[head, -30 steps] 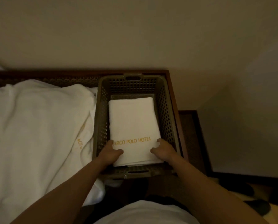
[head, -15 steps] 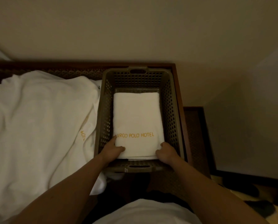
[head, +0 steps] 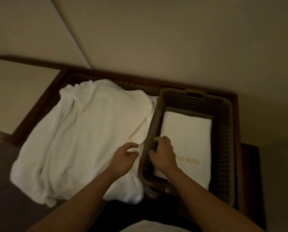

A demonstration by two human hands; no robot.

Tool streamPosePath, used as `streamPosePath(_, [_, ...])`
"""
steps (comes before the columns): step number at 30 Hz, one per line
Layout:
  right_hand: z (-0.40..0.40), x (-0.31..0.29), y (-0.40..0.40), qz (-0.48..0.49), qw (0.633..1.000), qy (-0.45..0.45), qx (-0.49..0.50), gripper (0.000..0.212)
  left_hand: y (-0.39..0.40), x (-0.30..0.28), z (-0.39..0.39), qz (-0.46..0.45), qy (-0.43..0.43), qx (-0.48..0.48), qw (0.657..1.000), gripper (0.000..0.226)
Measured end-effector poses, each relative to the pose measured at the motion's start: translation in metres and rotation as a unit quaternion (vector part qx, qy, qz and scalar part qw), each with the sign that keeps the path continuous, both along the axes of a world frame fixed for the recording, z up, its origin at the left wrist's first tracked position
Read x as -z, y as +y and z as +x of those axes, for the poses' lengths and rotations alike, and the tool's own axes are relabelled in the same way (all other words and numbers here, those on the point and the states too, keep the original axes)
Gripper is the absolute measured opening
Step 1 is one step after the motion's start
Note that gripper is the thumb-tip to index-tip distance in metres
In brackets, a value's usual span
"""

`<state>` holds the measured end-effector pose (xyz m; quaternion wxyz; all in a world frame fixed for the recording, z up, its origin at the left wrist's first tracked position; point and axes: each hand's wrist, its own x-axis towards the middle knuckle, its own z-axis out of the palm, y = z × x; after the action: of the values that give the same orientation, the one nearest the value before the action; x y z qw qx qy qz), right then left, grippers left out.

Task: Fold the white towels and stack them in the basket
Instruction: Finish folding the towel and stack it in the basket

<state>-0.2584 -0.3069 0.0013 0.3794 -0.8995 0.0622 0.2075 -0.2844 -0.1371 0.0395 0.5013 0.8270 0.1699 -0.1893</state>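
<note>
While the left hand hovers loosely open over the unfolded towels, the right hand, fingers curled on the basket wall, could tip it and disturb the folded towel.

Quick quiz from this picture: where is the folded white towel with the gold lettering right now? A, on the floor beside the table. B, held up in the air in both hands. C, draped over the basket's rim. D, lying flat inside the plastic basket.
D: the folded towel lies flat on the bottom of the basket, with the right hand over its near left corner.
</note>
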Motion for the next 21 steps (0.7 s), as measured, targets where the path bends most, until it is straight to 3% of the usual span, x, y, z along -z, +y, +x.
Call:
streamPosePath(5, [0.052, -0.015, 0.07, 0.016, 0.999, -0.046, 0.013, 0.051, 0.061, -0.007, 0.015, 0.009, -0.008, -0.038, 0.999, 0.025])
streamPosePath(11, [0.114, -0.007, 0.111, -0.194, 0.979, 0.063, 0.01, 0.062, 0.121, 0.002, 0.064, -0.035, -0.029, 0.005, 0.999, 0.023])
streamPosePath(13, [0.127, 0.0, 0.127, -0.246, 0.964, 0.085, 0.055, 0.052, 0.145, 0.007, 0.082, -0.055, -0.022, 0.039, 0.997, 0.023])
streamPosePath(16, [0.133, 0.018, 0.14, -0.33, 0.937, 0.049, 0.103, 0.03, 0.18, 0.014, 0.105, -0.062, -0.012, 0.092, 0.994, 0.023])
streamPosePath(19, [0.125, 0.025, 0.145, -0.398, 0.914, -0.019, 0.072, 0.012, 0.21, 0.022, 0.123, -0.055, -0.004, 0.146, 0.988, 0.023])
streamPosePath(21, [0.124, 0.023, 0.146, -0.416, 0.909, 0.003, 0.029, 0.006, 0.222, 0.026, 0.131, -0.06, -0.005, 0.171, 0.983, 0.023])
